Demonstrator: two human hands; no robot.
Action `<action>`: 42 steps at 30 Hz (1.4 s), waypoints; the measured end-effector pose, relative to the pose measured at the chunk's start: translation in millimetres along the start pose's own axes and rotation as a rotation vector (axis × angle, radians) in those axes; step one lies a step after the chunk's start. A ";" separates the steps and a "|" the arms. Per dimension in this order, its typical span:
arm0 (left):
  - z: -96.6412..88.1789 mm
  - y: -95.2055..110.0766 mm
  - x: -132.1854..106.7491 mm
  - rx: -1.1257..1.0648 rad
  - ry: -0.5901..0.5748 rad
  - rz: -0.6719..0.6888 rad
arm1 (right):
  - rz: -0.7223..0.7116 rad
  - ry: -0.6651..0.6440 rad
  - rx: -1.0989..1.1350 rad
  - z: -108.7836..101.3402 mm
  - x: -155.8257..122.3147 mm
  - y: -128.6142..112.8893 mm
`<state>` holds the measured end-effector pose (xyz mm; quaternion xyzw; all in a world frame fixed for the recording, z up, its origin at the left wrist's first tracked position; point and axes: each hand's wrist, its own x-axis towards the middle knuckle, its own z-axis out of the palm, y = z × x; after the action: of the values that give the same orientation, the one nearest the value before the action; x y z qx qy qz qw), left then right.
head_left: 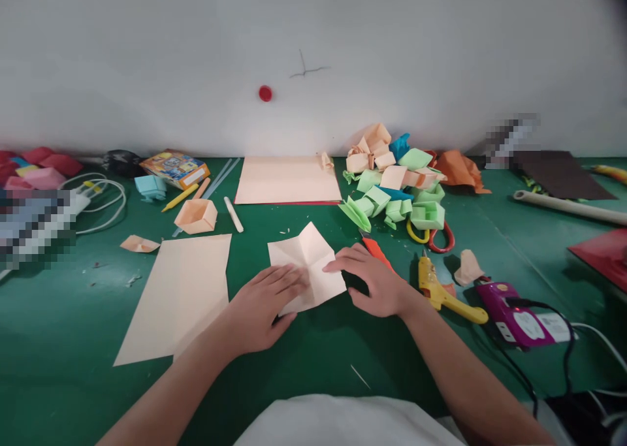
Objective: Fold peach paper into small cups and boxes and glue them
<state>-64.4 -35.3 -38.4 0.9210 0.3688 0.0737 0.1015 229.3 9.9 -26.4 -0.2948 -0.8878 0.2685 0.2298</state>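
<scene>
A creased square of cream paper [313, 253] lies on the green table in front of me, its fold lines meeting near the middle and its far corner raised. My left hand [267, 305] rests flat across its left part, fingers stretched out. At the right edge, my right hand [372, 279] touches the sheet with its fingertips, the fingers apart. Just beyond the right hand lies an orange cutter [378, 253], partly hidden by that hand. A larger cream sheet [181, 296] lies to the left, partly under my left forearm.
Folded green and peach paper pieces [392, 185] are heaped at the back right, with scissors [441, 237] beside them. A yellow glue gun [435, 289] and a purple power strip [514, 315] with cables lie right. An open paper box [196, 216] stands left; stacked sheets [287, 179] lie behind.
</scene>
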 end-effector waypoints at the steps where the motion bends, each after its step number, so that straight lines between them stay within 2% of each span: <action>1: -0.5 -1.6 -0.6 0.002 0.003 0.018 | 0.028 0.005 -0.052 -1.1 -0.6 0.8; 5: -0.5 -9.2 -2.2 0.047 0.071 0.042 | 0.060 0.038 -0.255 1.8 -1.7 2.9; 9: 5.9 -14.2 -2.4 0.113 0.141 0.014 | 0.021 -0.018 -0.276 6.8 -0.5 1.0; 12: 11.4 -11.6 -1.2 0.114 0.158 0.016 | 0.011 -0.062 -0.255 10.4 2.0 -2.5; 19: 15.5 0.6 3.3 0.058 0.089 0.052 | 0.040 -0.124 -0.187 14.2 4.8 -5.5; 22: 16.6 0.7 5.3 0.049 0.110 0.039 | 0.057 -0.132 -0.139 12.5 3.6 -4.6; 27: 17.1 -1.5 7.0 0.000 0.171 0.032 | 0.061 -0.075 -0.016 17.2 4.9 -0.5; 31: 16.9 -3.0 7.1 -0.059 0.178 0.026 | 0.132 -0.020 0.032 24.1 8.2 -0.6; 37: 19.6 -6.3 6.0 -0.198 0.167 -0.021 | 0.155 -0.153 0.108 20.1 6.3 3.8; 39: 18.7 -6.9 6.0 -0.240 0.155 -0.029 | 0.182 -0.125 0.100 22.6 7.1 4.5; 42: 15.8 -6.8 7.4 -0.308 0.166 -0.035 | 0.260 0.000 -0.003 34.2 11.3 0.1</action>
<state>-60.3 -27.5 -54.9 0.8787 0.3763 0.2035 0.2120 201.8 5.6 -49.2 -0.4080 -0.8425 0.2945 0.1926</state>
